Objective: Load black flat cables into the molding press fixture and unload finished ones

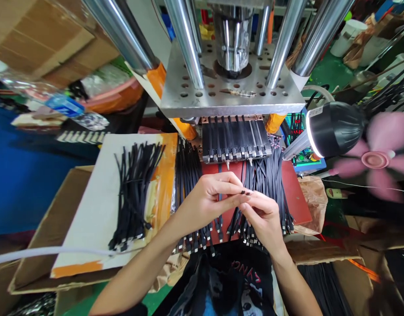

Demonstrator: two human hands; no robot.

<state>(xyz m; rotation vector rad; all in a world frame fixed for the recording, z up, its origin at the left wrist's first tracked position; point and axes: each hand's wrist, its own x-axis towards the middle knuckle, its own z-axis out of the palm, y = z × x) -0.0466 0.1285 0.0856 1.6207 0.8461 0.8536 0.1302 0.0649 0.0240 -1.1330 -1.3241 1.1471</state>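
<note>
My left hand [210,199] and my right hand [263,215] meet over a red work plate [296,193], fingers pinched together on the ends of thin black cable pieces [245,192]. Several more black cables [266,180] hang in bundles under my hands and spill off the plate's front edge. Just beyond them a mould block [235,140] holds a row of black cables side by side, beneath the steel press plate [228,92].
A bundle of black cables [134,193] lies on a white and orange board [93,210] at the left, over cardboard boxes. Chrome press columns [185,39] rise ahead. A black lamp [333,129] and a spinning pink fan [380,158] stand at the right.
</note>
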